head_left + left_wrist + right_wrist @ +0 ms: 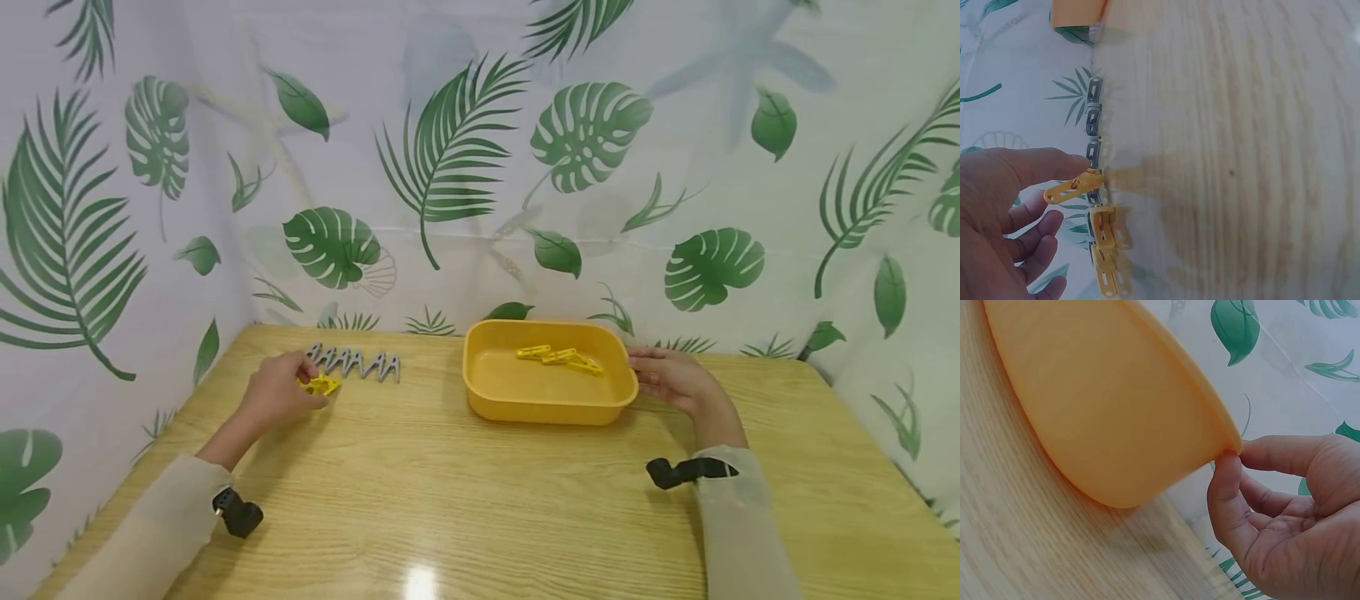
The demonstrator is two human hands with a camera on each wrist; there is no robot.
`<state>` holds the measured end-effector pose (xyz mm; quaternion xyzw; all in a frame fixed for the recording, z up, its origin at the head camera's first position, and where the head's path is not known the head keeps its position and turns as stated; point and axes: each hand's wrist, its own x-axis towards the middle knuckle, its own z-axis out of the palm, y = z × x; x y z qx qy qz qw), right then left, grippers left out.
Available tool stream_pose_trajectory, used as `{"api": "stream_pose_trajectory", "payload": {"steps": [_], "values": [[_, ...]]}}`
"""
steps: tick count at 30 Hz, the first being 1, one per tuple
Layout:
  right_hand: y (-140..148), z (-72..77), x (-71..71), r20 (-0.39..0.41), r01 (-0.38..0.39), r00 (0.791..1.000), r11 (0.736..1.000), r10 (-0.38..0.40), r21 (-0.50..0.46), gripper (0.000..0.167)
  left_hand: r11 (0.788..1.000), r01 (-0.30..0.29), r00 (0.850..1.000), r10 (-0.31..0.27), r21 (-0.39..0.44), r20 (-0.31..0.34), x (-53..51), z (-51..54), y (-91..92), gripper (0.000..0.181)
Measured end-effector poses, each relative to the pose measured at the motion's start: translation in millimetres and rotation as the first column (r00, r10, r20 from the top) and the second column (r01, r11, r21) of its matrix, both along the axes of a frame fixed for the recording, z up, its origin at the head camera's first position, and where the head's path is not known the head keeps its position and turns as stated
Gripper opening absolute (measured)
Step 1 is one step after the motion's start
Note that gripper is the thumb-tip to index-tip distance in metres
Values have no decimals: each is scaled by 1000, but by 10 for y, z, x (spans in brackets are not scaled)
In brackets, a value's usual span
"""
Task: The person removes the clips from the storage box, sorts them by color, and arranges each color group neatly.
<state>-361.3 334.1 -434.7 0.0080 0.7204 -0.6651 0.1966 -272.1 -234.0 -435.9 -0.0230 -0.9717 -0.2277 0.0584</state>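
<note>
My left hand [283, 387] is at the far left of the table, its thumb and finger at a yellow clothespin [1074, 187], which they appear to pinch. That clothespin sits at an angle in front of a row of grey clothespins [358, 363]. In the left wrist view, more yellow clothespins [1104, 228] stand beside the grey ones. My right hand [675, 382] pinches the rim of a yellow plastic basin [551, 411] at its right end; the right wrist view shows thumb and finger on the rim [1225, 428]. Several yellow clothespins [558, 357] lie inside the basin.
The wooden table [450, 492] reaches back to a white cloth [480, 283] printed with green leaves. Bare wood lies between the grey row and the basin. Each forearm wears a black wrist camera [238, 512].
</note>
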Motion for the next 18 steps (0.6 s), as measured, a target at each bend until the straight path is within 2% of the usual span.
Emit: {"api": "stream_pose_trajectory", "payload": {"steps": [9,18], "values": [[17,-6,8,-7,-4,1000,1000,3,-22,36,990,-44,997,53,-137,63,10,-51,71,40],[24,-17,-9,-34,-16,999,999,15,-42,28,989,-84,993,93,-125,68,26,-61,77,41]]}}
